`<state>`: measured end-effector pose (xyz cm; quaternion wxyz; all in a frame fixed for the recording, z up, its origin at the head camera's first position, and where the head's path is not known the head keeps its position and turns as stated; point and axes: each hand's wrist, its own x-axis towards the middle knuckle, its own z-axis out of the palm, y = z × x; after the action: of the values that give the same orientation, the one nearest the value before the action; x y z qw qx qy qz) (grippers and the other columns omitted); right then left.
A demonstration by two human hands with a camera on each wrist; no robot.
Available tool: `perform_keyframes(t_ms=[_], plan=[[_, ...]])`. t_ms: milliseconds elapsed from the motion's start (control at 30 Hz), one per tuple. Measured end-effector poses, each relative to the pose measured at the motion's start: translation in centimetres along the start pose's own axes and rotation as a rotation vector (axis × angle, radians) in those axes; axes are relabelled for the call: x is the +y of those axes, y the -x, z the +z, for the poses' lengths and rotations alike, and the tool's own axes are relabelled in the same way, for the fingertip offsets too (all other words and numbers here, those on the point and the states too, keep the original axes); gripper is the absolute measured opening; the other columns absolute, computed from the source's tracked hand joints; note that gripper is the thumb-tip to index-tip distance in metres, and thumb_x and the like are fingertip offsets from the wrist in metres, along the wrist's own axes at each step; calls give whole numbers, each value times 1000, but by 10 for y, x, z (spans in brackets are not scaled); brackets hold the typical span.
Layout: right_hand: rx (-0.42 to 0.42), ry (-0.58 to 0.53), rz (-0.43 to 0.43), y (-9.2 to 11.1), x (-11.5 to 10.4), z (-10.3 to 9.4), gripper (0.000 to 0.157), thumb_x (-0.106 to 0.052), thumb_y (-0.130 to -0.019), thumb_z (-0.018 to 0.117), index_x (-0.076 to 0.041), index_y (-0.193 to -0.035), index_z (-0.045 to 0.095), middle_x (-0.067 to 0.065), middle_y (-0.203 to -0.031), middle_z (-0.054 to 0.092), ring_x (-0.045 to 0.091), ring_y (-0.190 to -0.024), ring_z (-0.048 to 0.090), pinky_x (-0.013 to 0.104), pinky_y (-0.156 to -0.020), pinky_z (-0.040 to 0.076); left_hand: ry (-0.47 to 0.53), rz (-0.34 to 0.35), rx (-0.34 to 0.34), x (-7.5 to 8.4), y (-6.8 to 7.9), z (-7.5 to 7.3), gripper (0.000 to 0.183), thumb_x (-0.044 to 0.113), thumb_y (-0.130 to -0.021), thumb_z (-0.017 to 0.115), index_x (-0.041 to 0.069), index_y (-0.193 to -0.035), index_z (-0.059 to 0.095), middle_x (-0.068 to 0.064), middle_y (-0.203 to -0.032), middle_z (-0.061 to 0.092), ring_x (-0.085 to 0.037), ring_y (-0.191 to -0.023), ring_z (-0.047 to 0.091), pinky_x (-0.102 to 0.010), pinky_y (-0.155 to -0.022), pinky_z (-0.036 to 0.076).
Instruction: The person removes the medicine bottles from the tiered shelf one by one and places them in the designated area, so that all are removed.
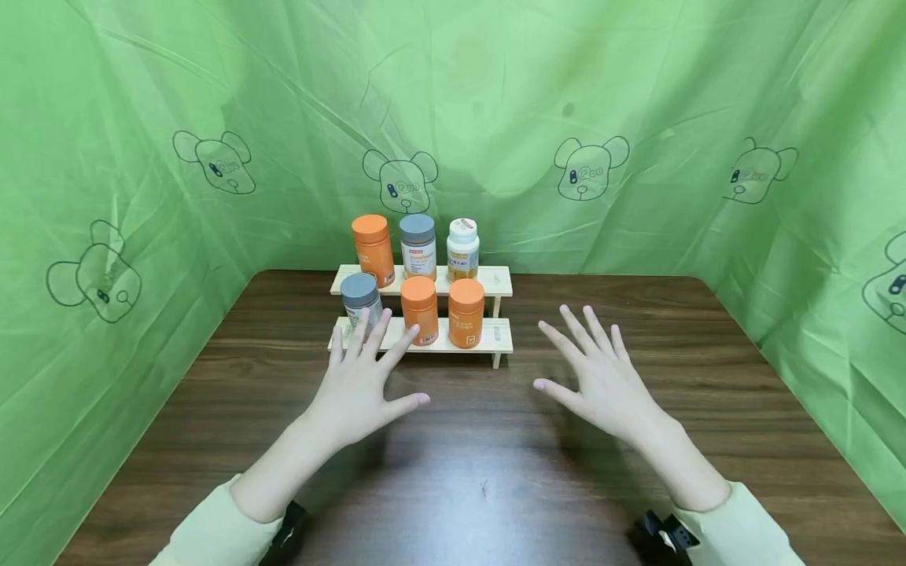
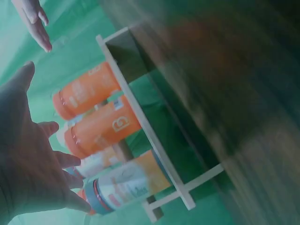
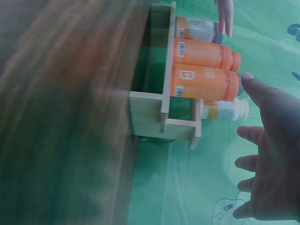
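L hand [image 1: 357, 393], fingers spread apart, hovers nr gray-lidded bottle [image 1: 359, 291], front tier, left end; R hand [image 1: 605, 385], fingers also apart, is over table [image 1: 488, 464], right of wooden rack [image 1: 499, 336]. On it I see 6 upright bottles [image 1: 419, 306], 3 per tier.

Green cloth [image 1: 495, 79] around my wood-grained table [image 1: 538, 479]

I face the creased, unevenly lit cloth, which rises behind the table and along both its sides. On it I count 6 line-drawn animal heads [image 1: 591, 181] with round ears and small dark marks; in my head view, the 1 farthest to my right is cut off by the edge. The dark brown tabletop before me has grain running side to side, 2 rounded far corners and a pale sheen on its near part.
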<state>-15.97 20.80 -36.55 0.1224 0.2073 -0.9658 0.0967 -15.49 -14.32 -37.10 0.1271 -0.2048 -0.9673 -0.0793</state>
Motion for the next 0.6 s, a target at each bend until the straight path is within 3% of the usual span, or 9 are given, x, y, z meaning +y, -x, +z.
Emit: perform_keyframes(t_ms=[233,600], plan=[[33,-18,-30,-15,-6,-15,79,-67,-85,50,-37,-150,19,-2,-159,3,26,-145,-6,63,-108,4,2,-12,43,-13,-4,-16,91,80,-75,47,39,-150,16,-8,-158,7,-35,-144,-5,-58,-108,-12],[52,-98,-96,-46,-13,-42,77,-63,-87,51,-35,-150,19,-2,-158,5,26,-145,-3,58,-111,9,60,-55,89,-51,-13,-40,93,72,-77,55,33,-152,16,-7,-159,4,-29,-144,-10,-60,-109,-5]])
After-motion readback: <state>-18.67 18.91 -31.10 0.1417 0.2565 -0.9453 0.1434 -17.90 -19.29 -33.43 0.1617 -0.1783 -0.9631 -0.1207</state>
